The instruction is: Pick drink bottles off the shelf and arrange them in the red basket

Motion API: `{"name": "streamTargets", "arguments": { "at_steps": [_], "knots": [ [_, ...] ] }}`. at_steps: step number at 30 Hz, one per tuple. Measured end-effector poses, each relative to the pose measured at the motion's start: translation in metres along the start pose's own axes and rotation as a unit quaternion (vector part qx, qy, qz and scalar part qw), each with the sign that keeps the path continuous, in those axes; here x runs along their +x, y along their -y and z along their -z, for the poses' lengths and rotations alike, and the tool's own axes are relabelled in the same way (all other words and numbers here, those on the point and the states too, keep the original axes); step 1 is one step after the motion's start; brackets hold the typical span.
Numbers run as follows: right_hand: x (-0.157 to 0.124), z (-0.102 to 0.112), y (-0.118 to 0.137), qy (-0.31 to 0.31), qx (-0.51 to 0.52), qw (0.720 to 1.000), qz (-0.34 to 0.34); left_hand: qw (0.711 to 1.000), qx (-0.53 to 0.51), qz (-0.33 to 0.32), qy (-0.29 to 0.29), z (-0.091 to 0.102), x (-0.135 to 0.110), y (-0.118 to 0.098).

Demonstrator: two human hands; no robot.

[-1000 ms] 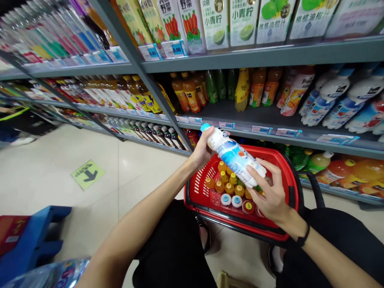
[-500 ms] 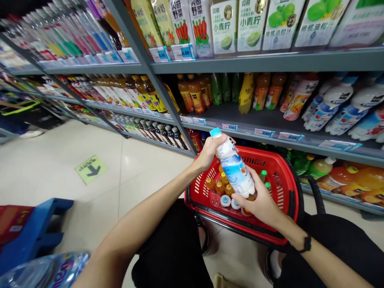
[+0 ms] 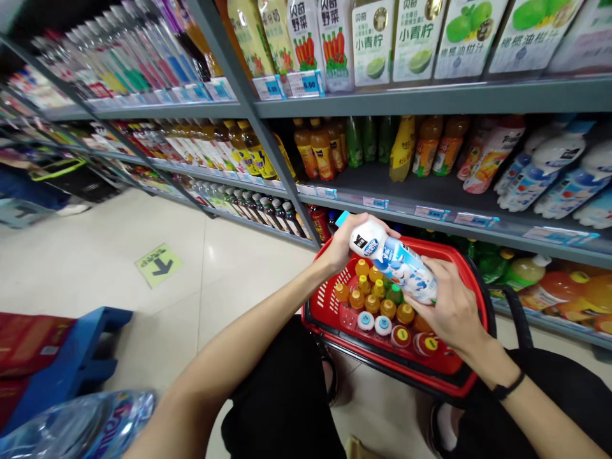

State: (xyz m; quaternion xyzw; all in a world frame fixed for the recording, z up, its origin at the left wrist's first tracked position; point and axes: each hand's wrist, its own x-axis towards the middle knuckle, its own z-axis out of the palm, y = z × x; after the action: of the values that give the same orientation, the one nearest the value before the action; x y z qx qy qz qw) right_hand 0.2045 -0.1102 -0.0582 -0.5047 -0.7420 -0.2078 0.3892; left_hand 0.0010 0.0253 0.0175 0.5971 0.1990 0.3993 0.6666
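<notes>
A white and blue drink bottle (image 3: pixel 404 268) with a light blue cap lies tilted between my two hands, above the basket. My left hand (image 3: pixel 345 241) is closed around its neck, just below the cap. Around the bottle's base, my right hand (image 3: pixel 449 299) is closed as well. Below them stands a red shopping basket (image 3: pixel 478 306) with a black handle, between my legs. Several bottles stand upright in it, among them ones with orange caps (image 3: pixel 371 303), white and blue caps (image 3: pixel 366 320) and a green cap (image 3: pixel 394 293). The bottle and my right hand hide part of the basket's inside.
Grey shelves (image 3: pixel 406 99) full of drinks run along the front, with similar white and blue bottles (image 3: pixel 557 156) at the right. To the left are a floor arrow sticker (image 3: pixel 159 264), a blue pallet (image 3: pixel 88 350) with red boxes, and a large water bottle (image 3: pixel 81 424).
Both hands have rolled the bottle, so another side of its label shows, and tipped it closer to level. The view has shifted slightly, and more bottles in the basket are visible.
</notes>
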Motion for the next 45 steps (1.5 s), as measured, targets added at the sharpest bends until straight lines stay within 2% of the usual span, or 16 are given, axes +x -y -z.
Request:
{"name": "streamTargets", "arguments": {
  "at_steps": [2, 5, 10, 13, 16, 18, 23, 28, 32, 35, 39, 45],
  "knots": [
    [0.001, 0.000, 0.000, 0.002, -0.012, 1.000, 0.008, 1.000, -0.002, 0.005, -0.003, -0.001, 0.000, 0.000],
    [0.001, -0.002, 0.004, -0.002, 0.025, 1.000, -0.013, 1.000, -0.014, 0.008, 0.005, 0.000, 0.000, 0.001],
    [-0.003, -0.008, 0.022, 0.024, 0.123, 0.987, -0.098, 0.999, -0.026, 0.018, 0.013, 0.003, 0.001, 0.002],
    [-0.008, -0.009, 0.033, 0.072, 0.204, 0.960, -0.180, 0.999, -0.004, 0.031, 0.011, 0.002, -0.001, 0.001],
    [-0.009, -0.008, 0.041, 0.123, 0.292, 0.910, -0.267, 0.999, 0.002, 0.038, 0.009, 0.000, -0.003, -0.003],
    [-0.006, -0.006, 0.043, 0.133, 0.363, 0.870, -0.307, 0.999, 0.000, 0.038, 0.003, -0.001, -0.004, -0.004],
    [0.004, -0.001, 0.049, 0.140, 0.544, 0.738, -0.373, 0.999, 0.005, 0.036, -0.013, -0.001, -0.003, -0.004],
    [0.005, -0.001, 0.049, 0.167, 0.684, 0.597, -0.384, 0.999, -0.022, 0.040, -0.012, -0.001, -0.001, -0.002],
    [0.004, -0.006, 0.048, 0.146, 0.757, 0.515, -0.376, 0.998, -0.054, 0.044, 0.000, -0.002, -0.001, -0.003],
    [0.006, -0.007, 0.048, 0.130, 0.783, 0.472, -0.383, 0.998, -0.045, 0.044, -0.001, -0.001, 0.000, -0.003],
    [0.006, -0.007, 0.049, 0.135, 0.801, 0.432, -0.393, 0.998, -0.012, 0.061, -0.019, -0.002, 0.002, 0.003],
    [0.007, -0.006, 0.049, 0.131, 0.796, 0.412, -0.424, 0.994, 0.012, 0.084, -0.069, -0.002, 0.006, 0.010]
  ]
}}
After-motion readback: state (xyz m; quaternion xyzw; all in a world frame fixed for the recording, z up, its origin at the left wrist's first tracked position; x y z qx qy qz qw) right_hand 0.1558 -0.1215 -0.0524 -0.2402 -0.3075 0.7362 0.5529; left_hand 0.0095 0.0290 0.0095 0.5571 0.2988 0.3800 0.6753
